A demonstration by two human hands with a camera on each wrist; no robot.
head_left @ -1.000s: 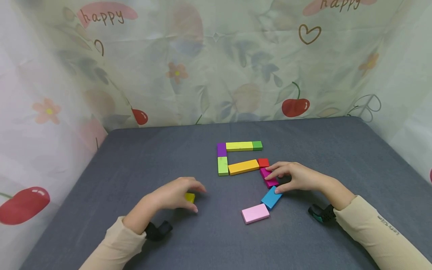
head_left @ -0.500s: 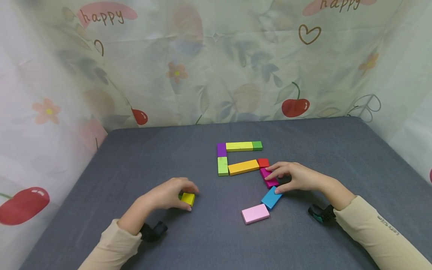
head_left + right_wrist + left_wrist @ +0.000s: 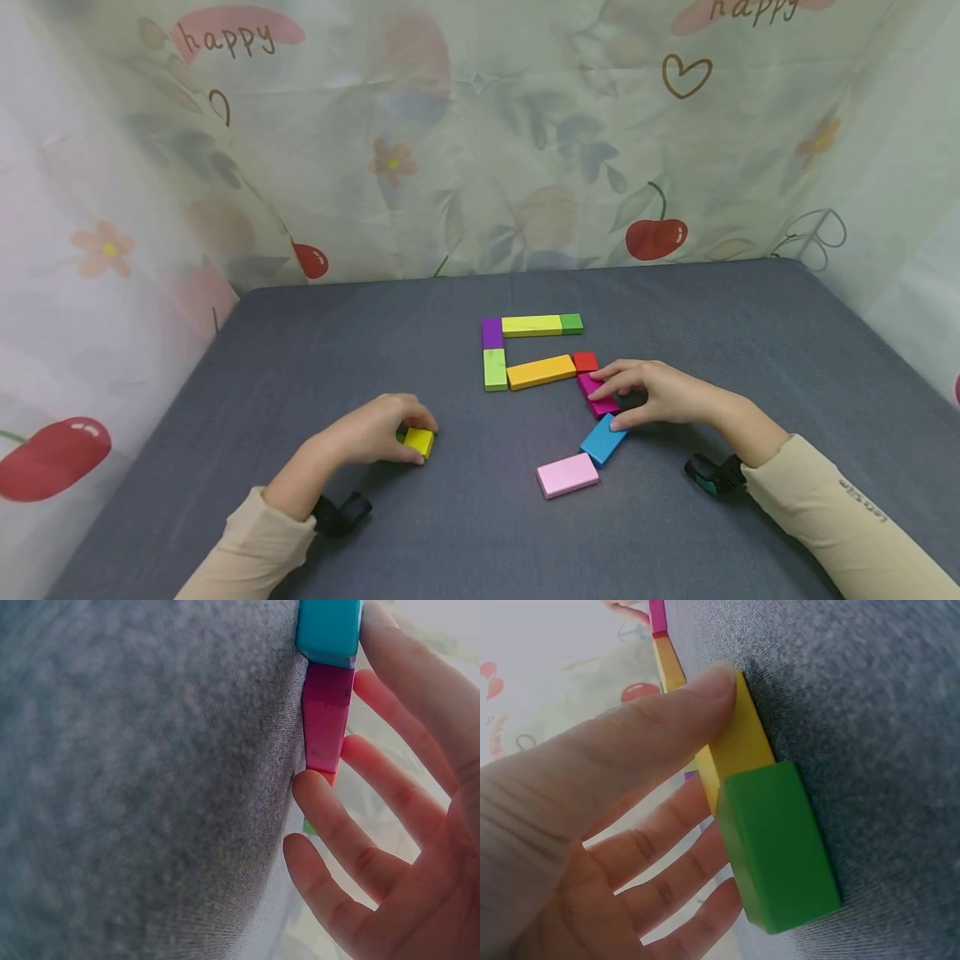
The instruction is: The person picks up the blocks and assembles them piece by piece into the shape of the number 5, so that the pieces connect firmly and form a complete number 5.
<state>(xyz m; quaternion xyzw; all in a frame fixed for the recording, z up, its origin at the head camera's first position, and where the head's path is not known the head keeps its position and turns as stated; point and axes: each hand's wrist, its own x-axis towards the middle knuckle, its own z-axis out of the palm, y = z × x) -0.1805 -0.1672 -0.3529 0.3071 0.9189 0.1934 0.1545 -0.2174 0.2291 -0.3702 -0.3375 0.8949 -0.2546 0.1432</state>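
Observation:
My left hand (image 3: 381, 430) pinches a yellow block (image 3: 420, 442) on the table, thumb on the near side and fingers on the far side. In the left wrist view a green block (image 3: 780, 847) lies end to end with that yellow block; the hand mostly covers it in the head view. My right hand (image 3: 663, 393) rests its fingertips on a magenta block (image 3: 606, 407), with the thumb on a blue block (image 3: 602, 442). In the right wrist view the fingers look loosely bent and spread beside the magenta block (image 3: 326, 724).
A red block (image 3: 586, 362) and an orange block (image 3: 542, 372) continue the row leftward to lime (image 3: 495, 369), purple (image 3: 492, 333), long yellow (image 3: 531, 326) and green (image 3: 572, 323) blocks. A pink block (image 3: 567, 476) touches the blue one. Patterned cloth (image 3: 480, 167) hangs behind the grey table (image 3: 337, 333).
My left hand has moved slightly left and its thumb and fingers have come together on the yellow block. My right hand and the other blocks have stayed in place.

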